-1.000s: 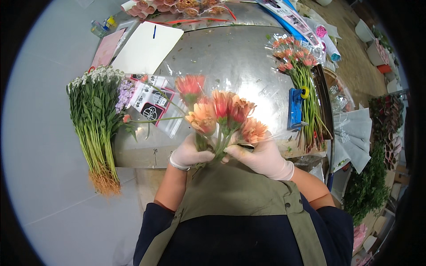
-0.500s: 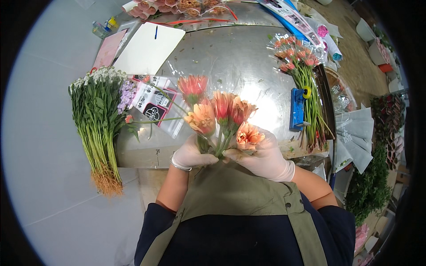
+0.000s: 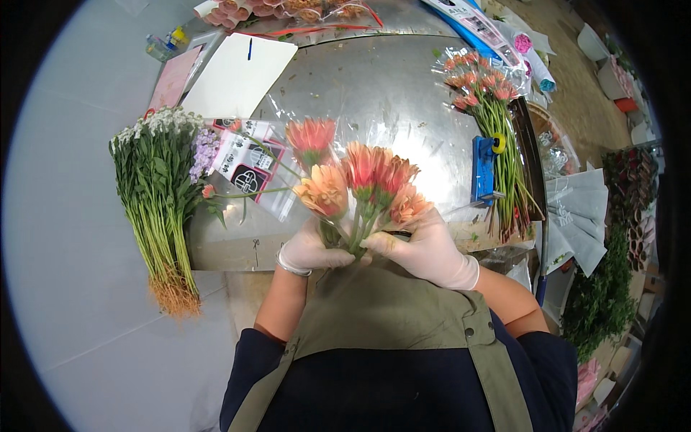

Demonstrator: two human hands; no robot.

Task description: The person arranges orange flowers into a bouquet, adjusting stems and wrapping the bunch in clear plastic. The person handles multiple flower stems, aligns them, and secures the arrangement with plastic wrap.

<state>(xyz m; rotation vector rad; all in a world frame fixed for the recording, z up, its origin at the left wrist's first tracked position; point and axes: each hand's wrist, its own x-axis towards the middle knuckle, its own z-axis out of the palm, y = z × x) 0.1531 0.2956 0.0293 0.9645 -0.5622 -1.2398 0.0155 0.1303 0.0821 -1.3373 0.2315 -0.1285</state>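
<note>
Close in front of my apron I hold a small bunch of peach and coral gerbera-like flowers (image 3: 369, 171), some wrapped in clear film. My gloved left hand (image 3: 314, 252) is closed round the lower left of the bunch, thumb pressed to the green stems. My gloved right hand (image 3: 430, 253) grips the stems from the other side, its thumb near the left one and its fingers partly hidden behind. A peach bloom (image 3: 409, 204) leans against the right hand. The stems' lower ends are hidden.
A metal table (image 3: 353, 75) lies ahead. White-flowered stems with roots (image 3: 155, 209) stand out at the left beside purple blooms (image 3: 206, 155) and printed cards (image 3: 248, 169). At right are wrapped orange flowers (image 3: 497, 122) and a blue tool (image 3: 483, 169). White paper (image 3: 241, 72) lies at far left.
The peach bloom at the right of the bunch has tilted upward and turned from facing me to side-on. My right fingers have shifted on the stems; the left hand stays nearly still.
</note>
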